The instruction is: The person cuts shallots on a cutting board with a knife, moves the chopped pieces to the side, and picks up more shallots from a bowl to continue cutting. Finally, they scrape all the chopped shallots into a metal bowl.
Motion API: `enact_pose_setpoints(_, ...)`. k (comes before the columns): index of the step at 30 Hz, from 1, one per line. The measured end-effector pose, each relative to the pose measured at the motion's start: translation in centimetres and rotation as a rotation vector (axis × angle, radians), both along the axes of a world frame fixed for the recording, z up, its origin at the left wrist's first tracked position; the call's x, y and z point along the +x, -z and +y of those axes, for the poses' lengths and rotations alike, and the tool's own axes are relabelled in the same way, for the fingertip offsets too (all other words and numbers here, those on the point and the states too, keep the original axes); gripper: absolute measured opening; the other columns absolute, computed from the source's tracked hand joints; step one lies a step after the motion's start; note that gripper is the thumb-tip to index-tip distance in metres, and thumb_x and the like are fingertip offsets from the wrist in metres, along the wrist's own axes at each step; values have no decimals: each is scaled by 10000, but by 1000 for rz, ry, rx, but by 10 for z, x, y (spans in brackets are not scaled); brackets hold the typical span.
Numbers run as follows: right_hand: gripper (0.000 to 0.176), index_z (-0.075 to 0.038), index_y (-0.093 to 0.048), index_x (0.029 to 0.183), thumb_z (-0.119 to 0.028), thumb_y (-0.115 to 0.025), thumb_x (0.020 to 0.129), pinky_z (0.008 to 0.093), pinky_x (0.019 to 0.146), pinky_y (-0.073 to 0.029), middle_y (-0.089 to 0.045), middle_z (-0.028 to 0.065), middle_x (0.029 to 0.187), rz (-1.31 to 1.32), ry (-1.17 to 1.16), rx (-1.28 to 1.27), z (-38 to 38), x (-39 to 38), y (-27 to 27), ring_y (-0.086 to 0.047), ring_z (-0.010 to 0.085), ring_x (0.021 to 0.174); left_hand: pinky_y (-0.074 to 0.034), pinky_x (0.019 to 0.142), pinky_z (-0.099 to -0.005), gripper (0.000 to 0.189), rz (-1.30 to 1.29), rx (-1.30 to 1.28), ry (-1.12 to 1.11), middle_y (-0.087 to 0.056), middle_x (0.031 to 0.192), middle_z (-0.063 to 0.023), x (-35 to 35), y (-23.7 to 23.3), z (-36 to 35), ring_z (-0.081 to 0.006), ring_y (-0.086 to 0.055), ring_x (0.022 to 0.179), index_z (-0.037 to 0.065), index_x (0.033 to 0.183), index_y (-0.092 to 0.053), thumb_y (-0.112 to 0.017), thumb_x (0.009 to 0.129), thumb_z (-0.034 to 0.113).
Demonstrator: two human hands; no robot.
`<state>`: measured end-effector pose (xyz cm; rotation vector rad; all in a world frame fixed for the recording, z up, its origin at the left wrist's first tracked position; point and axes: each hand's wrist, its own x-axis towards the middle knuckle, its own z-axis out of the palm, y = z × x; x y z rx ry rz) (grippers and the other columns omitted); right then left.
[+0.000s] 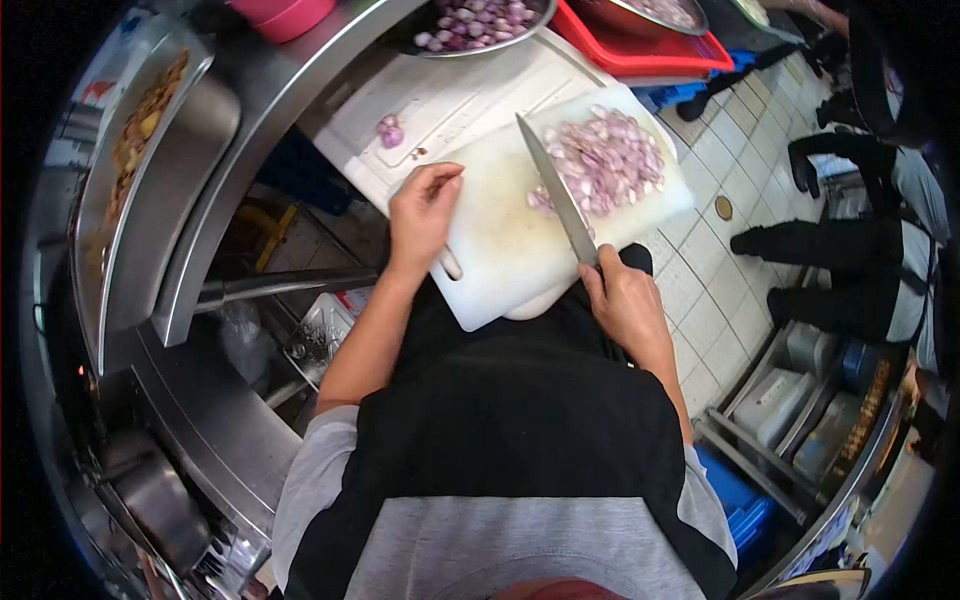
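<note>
My right hand [628,300] is closed around the handle of a large knife [560,195]. The blade lies diagonally over the white cutting board [490,270], its tip pointing away from me. Along the blade's right side spreads a pile of cut shallots [610,160]. At the board's left edge is my left hand [422,215], fingers loosely curled with a gap to the thumb and nothing visible in them. Beyond it, a small shallot piece [390,131] sits on a larger white board [440,90] under the cutting board.
A metal bowl of shallots [478,25] stands at the far edge, beside a red tub [640,60]. Steel counter edging [270,90] and a deep steel pan [180,170] are on the left. People in dark clothes [850,260] stand on the right, over the tiled floor [715,280].
</note>
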<state>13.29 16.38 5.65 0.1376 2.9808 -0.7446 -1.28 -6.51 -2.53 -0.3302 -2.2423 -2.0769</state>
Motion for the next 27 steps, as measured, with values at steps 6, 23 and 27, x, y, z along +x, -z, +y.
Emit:
enact_pose_setpoints(6,238,-5,-477,880,-214,-576,939,525,548,-476,-609,240,623,12,38,-4,5,2,1,-618,432,605,-517,779,-297,132,128,-483,117,-671,991,-107,10,-26,12,-208,-659,851,28,955,-699,-682,824,42)
enact_pose_setpoints(23,344,33,-527,964,-310,-552,960,528,735,-465,-617,310,804,-181,46,-426,17,2,9,-609,481,836,-514,775,-373,99,666,-670,292,-668,946,-88,22,-28,46,-275,-632,893,17,820,-662,-727,747,4)
enact_pose_setpoints(27,371,37,-540,951,-334,-547,962,526,740,-460,-615,309,820,-209,-3,-462,17,6,18,-605,482,843,-515,769,-372,105,665,-721,301,-667,944,-91,23,-31,39,-279,-634,884,19,831,-657,-722,751,-2)
